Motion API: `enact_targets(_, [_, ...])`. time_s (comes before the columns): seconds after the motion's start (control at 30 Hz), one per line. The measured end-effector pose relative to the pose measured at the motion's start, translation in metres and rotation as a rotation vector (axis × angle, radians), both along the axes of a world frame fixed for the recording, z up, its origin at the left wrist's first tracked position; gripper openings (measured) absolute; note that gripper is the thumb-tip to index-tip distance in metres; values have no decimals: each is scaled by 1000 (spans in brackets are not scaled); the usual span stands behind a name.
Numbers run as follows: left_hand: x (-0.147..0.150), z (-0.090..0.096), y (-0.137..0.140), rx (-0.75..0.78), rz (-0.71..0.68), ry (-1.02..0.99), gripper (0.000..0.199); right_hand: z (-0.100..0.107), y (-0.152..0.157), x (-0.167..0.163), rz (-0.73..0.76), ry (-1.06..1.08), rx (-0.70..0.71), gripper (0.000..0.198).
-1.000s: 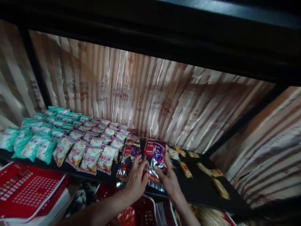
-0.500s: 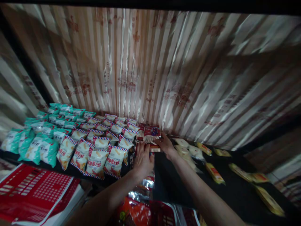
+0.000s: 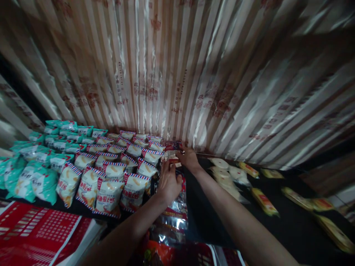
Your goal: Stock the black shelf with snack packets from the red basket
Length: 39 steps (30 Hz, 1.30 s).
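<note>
A dark red and cream snack packet (image 3: 172,145) lies at the back of a narrow row, against the striped sheet. My right hand (image 3: 189,159) is closed on its right edge, fingertips on the front. My left hand (image 3: 168,184) reaches to its lower left with fingers stretched and thumb apart, resting over the row. Below that hand, shiny dark red packets (image 3: 175,212) lie partly hidden under the wrist. White bags with striped edges (image 3: 135,190) stand in rows just left of my left hand.
Teal bags (image 3: 44,183) fill the far left. Right of my hands lie pale round packs (image 3: 222,177) and yellow packs (image 3: 263,201) on the black shelf (image 3: 205,218). A red printed bag (image 3: 36,232) is at lower left, and a red-orange bag (image 3: 163,253) at the front.
The view has tilted down and come closer. The dark red packet has shifted left and back into line with the row, with my right hand still at its right edge.
</note>
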State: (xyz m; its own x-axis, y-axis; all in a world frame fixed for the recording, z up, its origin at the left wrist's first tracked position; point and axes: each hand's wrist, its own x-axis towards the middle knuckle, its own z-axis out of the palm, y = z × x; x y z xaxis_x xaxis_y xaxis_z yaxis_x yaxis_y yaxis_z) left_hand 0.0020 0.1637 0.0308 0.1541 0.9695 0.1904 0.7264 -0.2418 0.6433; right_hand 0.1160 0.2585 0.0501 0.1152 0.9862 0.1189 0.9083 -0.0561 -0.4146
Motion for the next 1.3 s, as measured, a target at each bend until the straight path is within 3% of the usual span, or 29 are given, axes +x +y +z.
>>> enact_targets(0.27, [0,1,15,18,22,-11,45,2,9,-12,-91,-88,-134,40])
enact_targets(0.5, [3,-3,22,65,11,57,52,-4,17,-15,-117,-80,-157,45])
enact_targets(0.73, [12,-4,28,-26,19,106,57,-11,20,-9,-90,-44,-182,42])
enact_targets(1.03, [8,0,29,-8,24,96,51,-23,19,1,-55,93,153,31])
enact_targets(1.17, [12,7,9,23,-1,80,44,-27,0,14,-25,223,334,32])
enact_targets(1.3, [21,16,-21,22,-43,57,43,-26,-28,21,-53,332,329,33])
